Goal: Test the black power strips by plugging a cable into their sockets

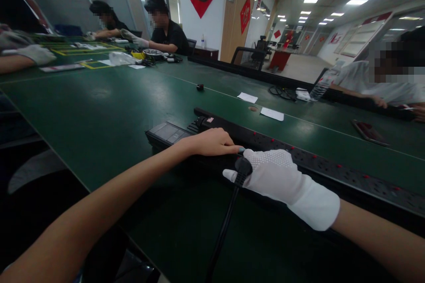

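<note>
A black power plug (244, 166) is held by my right hand (274, 174), which wears a white dotted glove. Its thick cord (224, 221) runs down toward the bottom edge of the view. Close beside the plug is my left hand (214, 141), bare and palm down, with its fingers curled and a fingertip almost at the gloved thumb. What lies under those fingers is hidden. Left of it sits a dark block with grey panels (169, 133), partly covered by my forearm. Just behind both hands stretches a long black power strip (305, 158) with red marks along its sockets.
Paper slips (272, 114), a small black piece (199, 87) and a phone (370, 131) lie on the green table (99, 106). A water bottle (320, 87) stands at the right. Co-workers sit around, with cables and yellow frames (86, 48) at the far left.
</note>
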Demonstrator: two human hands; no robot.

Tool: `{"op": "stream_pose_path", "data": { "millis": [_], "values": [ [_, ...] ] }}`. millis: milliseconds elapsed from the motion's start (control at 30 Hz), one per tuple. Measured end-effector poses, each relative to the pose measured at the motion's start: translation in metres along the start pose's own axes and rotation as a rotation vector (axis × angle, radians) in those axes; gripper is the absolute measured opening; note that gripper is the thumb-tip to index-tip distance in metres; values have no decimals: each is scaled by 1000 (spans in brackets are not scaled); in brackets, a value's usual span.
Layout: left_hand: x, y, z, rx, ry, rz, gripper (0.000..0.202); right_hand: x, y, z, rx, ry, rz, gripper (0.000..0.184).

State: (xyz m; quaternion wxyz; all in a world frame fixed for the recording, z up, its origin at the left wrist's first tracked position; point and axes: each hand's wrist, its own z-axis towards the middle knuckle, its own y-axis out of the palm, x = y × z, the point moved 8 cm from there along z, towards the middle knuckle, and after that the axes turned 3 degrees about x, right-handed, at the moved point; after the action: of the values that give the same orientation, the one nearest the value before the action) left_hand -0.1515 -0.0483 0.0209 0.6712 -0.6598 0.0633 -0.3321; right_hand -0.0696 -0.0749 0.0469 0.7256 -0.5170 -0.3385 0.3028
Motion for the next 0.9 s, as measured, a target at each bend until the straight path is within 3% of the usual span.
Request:
{"op": "stream_pose_path", "data": {
  "millis": [200,900],
  "values": [
    [-2,-1,0,-4,-31,-17,43,-2,-1,-1,19,-20,-40,54],
    [-2,0,0,-22,-34,-20,44,0,1,-1,11,0,-21,52]
  ]
}}
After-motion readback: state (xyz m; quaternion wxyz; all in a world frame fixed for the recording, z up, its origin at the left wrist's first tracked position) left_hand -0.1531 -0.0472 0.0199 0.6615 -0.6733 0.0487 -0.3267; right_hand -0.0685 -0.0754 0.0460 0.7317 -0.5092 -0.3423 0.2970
